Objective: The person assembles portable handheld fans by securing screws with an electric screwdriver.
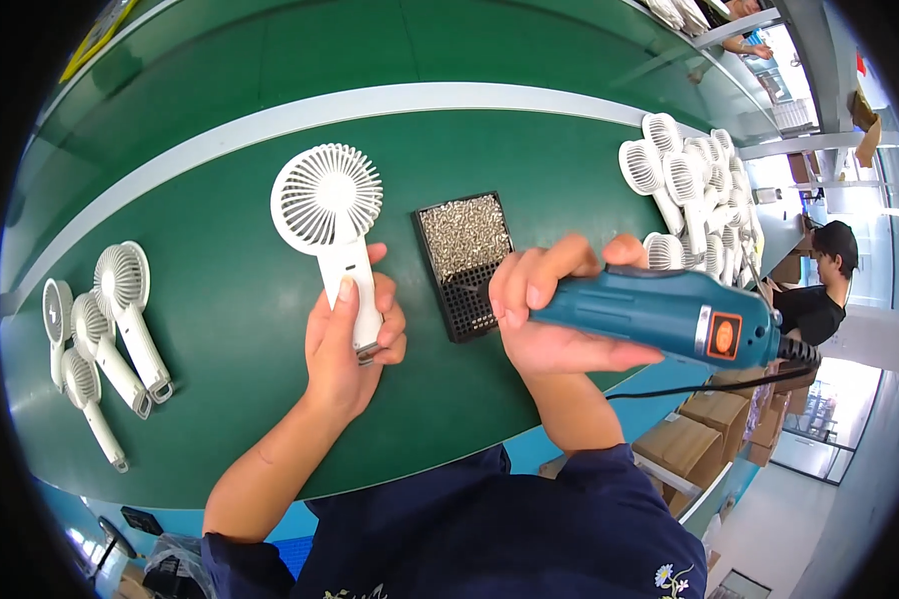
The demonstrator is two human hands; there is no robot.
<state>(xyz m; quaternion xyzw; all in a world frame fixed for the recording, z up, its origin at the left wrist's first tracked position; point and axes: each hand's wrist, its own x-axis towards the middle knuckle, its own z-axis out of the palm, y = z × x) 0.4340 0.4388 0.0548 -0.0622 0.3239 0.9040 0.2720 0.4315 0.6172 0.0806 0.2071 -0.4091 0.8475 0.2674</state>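
Observation:
My left hand (355, 334) is closed round the handle of a white handheld fan (332, 200), its round grille pointing away from me. In my right hand (559, 309) lies a blue electric screwdriver (649, 314), held sideways with its cord end to the right. The screwdriver's tip is hidden behind my fingers, over the black screw tray (456, 334). Many small silvery screws (466, 235) fill the tray's far part, and a grid of holes shows in its near part.
Several white fans (120, 280) lie at the left of the green table (220, 399). A larger heap of fans (704, 190) covers the far right. A black cord (714, 387) trails from the screwdriver. Cardboard boxes (679, 444) and a person in black (819, 299) are beyond the right edge.

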